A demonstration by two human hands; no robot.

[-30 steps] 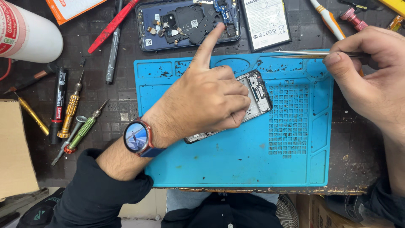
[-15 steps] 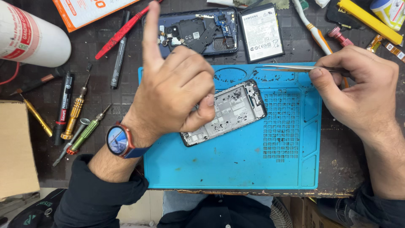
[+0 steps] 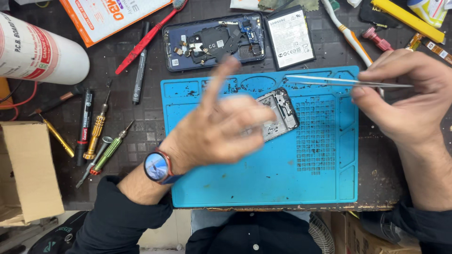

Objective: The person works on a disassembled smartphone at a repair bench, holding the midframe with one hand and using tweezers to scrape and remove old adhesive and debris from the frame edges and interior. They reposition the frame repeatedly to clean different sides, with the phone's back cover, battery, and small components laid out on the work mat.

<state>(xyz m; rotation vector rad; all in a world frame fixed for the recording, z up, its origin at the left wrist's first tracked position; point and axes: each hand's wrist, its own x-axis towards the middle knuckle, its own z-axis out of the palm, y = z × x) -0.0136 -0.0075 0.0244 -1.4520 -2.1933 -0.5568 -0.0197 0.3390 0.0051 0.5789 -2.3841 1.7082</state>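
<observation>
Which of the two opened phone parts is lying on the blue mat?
The silver-grey phone frame, partly under the left hand, lies on the blue silicone mat. The dark blue phone back shell lies above the mat, on the dark tabletop.

place: phone repair workshop | signs: blue repair mat (image 3: 263,188), screwdrivers (image 3: 96,131), opened phone (image 3: 214,42)

Blurred left hand (image 3: 226,127) over phone frame (image 3: 280,113), right hand (image 3: 405,99) pinching tweezers (image 3: 339,81), blue mat (image 3: 282,183)
</observation>
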